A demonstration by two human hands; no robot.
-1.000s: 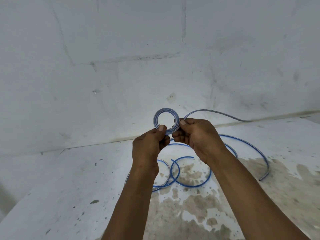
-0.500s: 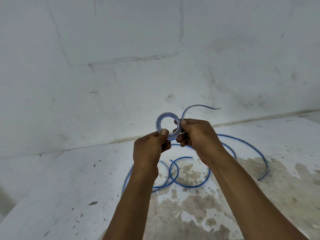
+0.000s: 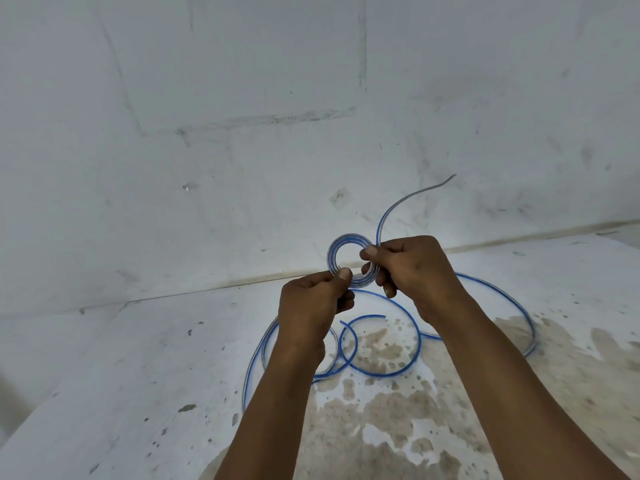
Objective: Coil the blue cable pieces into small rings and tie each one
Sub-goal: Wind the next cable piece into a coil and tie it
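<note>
Both hands hold the small blue ring (image 3: pixel 349 263) up in the air: the left hand (image 3: pixel 311 306) pinches its bottom, the right hand (image 3: pixel 412 271) its side. The loose tail (image 3: pixel 408 202) looks springy, I think; a slack pinch could let the turns unwind.

The setting is appearing as a bare utility or unfinished room. A whitewashed wall (image 3: pixel 242 133) is showing scuffs, cracks and patch marks. The white-painted floor (image 3: pixel 104 393) is showing dark specks and worn brown patches (image 3: pixel 398 427) where the paint is flaking. Loose blue cable pieces (image 3: pixel 381 370) are lying directly on the floor.
</note>
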